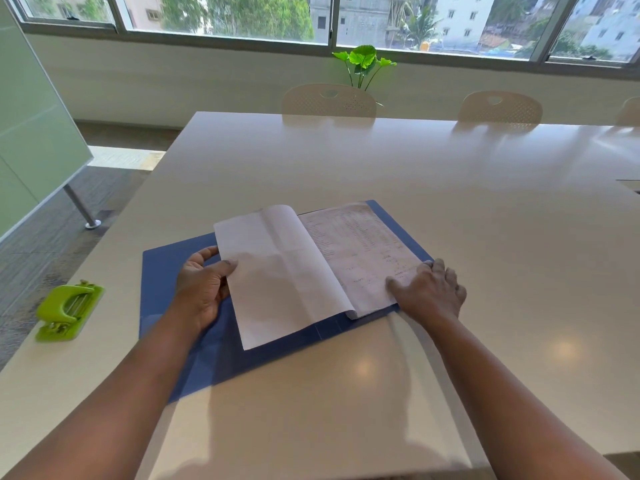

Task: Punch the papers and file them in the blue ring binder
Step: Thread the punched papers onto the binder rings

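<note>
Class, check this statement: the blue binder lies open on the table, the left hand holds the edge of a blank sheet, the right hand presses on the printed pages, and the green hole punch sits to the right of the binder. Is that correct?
Not quite. The head view shows the green hole punch to the left of the blue binder, near the table edge. The rest holds: left hand holding the blank sheet, right hand pressing the printed pages.

No text you can read here. The printed sheet (pixel 360 251) in the blue ring binder (pixel 166 271) carries rows of faint print and a few handwritten marks, all too blurred to make out.
</note>
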Demonstrator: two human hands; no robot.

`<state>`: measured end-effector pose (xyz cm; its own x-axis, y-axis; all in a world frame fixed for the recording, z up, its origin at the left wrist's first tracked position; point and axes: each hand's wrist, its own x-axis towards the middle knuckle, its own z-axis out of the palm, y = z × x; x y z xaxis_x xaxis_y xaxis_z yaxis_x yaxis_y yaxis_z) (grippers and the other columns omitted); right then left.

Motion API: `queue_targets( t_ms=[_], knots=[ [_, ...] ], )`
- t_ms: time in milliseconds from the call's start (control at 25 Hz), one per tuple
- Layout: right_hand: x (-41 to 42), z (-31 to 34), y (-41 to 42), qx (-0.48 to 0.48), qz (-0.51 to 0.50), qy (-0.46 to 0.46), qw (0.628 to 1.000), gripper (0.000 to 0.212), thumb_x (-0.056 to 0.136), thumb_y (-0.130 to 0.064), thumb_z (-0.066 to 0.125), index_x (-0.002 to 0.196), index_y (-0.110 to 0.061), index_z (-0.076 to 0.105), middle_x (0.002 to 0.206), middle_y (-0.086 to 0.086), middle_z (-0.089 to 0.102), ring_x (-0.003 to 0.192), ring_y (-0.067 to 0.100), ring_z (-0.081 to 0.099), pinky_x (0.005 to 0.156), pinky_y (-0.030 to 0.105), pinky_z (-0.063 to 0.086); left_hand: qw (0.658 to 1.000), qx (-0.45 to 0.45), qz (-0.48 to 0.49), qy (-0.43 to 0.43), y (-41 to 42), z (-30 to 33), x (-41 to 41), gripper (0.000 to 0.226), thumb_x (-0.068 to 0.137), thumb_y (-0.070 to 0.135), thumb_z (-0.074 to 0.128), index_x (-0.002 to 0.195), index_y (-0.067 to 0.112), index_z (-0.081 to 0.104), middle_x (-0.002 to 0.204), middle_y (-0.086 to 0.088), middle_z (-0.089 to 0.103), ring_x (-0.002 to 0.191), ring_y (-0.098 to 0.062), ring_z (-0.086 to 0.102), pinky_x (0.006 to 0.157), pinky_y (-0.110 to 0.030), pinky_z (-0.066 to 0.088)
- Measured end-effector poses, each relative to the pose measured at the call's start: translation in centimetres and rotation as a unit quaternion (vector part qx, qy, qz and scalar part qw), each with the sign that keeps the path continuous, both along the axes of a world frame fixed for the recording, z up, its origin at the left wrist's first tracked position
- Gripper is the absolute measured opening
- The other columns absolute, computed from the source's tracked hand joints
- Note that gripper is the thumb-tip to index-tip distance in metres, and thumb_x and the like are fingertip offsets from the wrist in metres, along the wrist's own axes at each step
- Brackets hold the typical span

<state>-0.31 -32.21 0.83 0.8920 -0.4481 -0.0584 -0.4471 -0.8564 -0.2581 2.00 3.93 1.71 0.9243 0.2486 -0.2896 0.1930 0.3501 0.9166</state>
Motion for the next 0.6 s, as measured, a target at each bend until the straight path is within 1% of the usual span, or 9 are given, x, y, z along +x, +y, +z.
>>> queue_targets(
  t_ms=[120,240,320,400,440,480,520,560,600],
  knots=[
    [-0.4,-0.6,0.1,-0.037,-0.011,0.039,0.998,0.096,0.087,-0.073,0.037,0.155,-0.005,0.035,0.164,0.013,0.028,0.15,0.034,0.022,0.117,0.06,0.015,1.0,0.006,0.026,0.007,-0.5,-0.4,-0.2,0.046,0.09,-0.007,0.065,0.133,0.006,0.055,0.111,-0.019,0.073,0.076,-0.022,0.074,0.059,-0.033,0.063],
    [-0.8,-0.8,0.3,-0.055,-0.002,0.064,0.996,0.09,0.094,-0.071,0.028,0.156,-0.006,0.034,0.169,0.014,0.021,0.154,0.034,0.014,0.118,0.062,0.007,0.999,-0.008,0.039,-0.001,-0.6,-0.7,-0.2,0.047,0.088,-0.008,0.064,0.132,0.005,0.054,0.115,-0.022,0.071,0.083,-0.027,0.073,0.071,-0.04,0.063],
    [-0.8,-0.6,0.4,-0.055,0.009,0.066,0.996,0.082,0.097,-0.067,0.029,0.154,-0.009,0.039,0.169,0.014,0.021,0.154,0.035,0.013,0.118,0.062,0.007,0.999,-0.019,0.05,-0.008,-0.1,-1.0,-0.2,0.048,0.086,-0.009,0.063,0.132,0.003,0.056,0.119,-0.024,0.07,0.085,-0.027,0.072,0.071,-0.04,0.062],
    [-0.7,-0.4,0.5,-0.04,0.02,0.054,0.998,0.068,0.098,-0.061,0.034,0.145,-0.015,0.051,0.167,0.015,0.024,0.155,0.035,0.014,0.118,0.061,0.008,0.998,-0.032,0.059,-0.015,0.3,-1.3,-0.2,0.051,0.085,-0.01,0.06,0.134,0.001,0.054,0.122,-0.024,0.069,0.086,-0.026,0.073,0.068,-0.038,0.062],
    [-0.7,-0.3,0.7,-0.022,0.022,0.036,0.999,0.058,0.098,-0.057,0.038,0.137,-0.018,0.057,0.165,0.015,0.029,0.154,0.034,0.018,0.118,0.06,0.009,0.997,-0.036,0.062,-0.019,0.4,-1.2,-0.4,0.053,0.084,-0.009,0.06,0.136,0.001,0.053,0.122,-0.022,0.069,0.087,-0.026,0.074,0.068,-0.038,0.062],
    [-0.7,-0.2,0.8,0.005,0.023,0.006,1.0,0.049,0.096,-0.053,0.043,0.13,-0.021,0.06,0.159,0.014,0.039,0.151,0.033,0.025,0.118,0.059,0.012,0.997,-0.035,0.066,-0.02,0.6,-1.2,-0.4,0.055,0.084,-0.009,0.06,0.137,0.002,0.052,0.122,-0.021,0.07,0.088,-0.026,0.074,0.068,-0.038,0.061],
    [-0.8,-0.1,1.1,0.038,0.022,-0.029,0.999,0.042,0.094,-0.048,0.048,0.125,-0.024,0.061,0.149,0.011,0.05,0.146,0.031,0.034,0.117,0.059,0.015,0.997,-0.029,0.07,-0.019,0.6,-1.2,-0.5,0.056,0.084,-0.007,0.06,0.138,0.004,0.051,0.121,-0.019,0.07,0.089,-0.026,0.074,0.07,-0.039,0.061],
    [-0.9,0.0,1.2,0.082,0.021,-0.068,0.994,0.039,0.091,-0.044,0.053,0.126,-0.026,0.06,0.136,0.007,0.057,0.138,0.029,0.042,0.116,0.057,0.018,0.997,-0.015,0.076,-0.018,0.6,-1.0,-0.6,0.056,0.086,-0.006,0.06,0.139,0.007,0.05,0.118,-0.016,0.07,0.09,-0.025,0.073,0.071,-0.04,0.06],
    [-1.0,0.1,1.3,0.131,0.023,-0.104,0.986,0.041,0.09,-0.039,0.058,0.13,-0.029,0.057,0.126,0.002,0.06,0.129,0.027,0.048,0.115,0.056,0.021,0.996,0.009,0.085,-0.014,0.6,-0.7,-0.8,0.056,0.088,-0.004,0.06,0.14,0.01,0.047,0.113,-0.012,0.069,0.089,-0.023,0.07,0.073,-0.039,0.059]
  ],
)
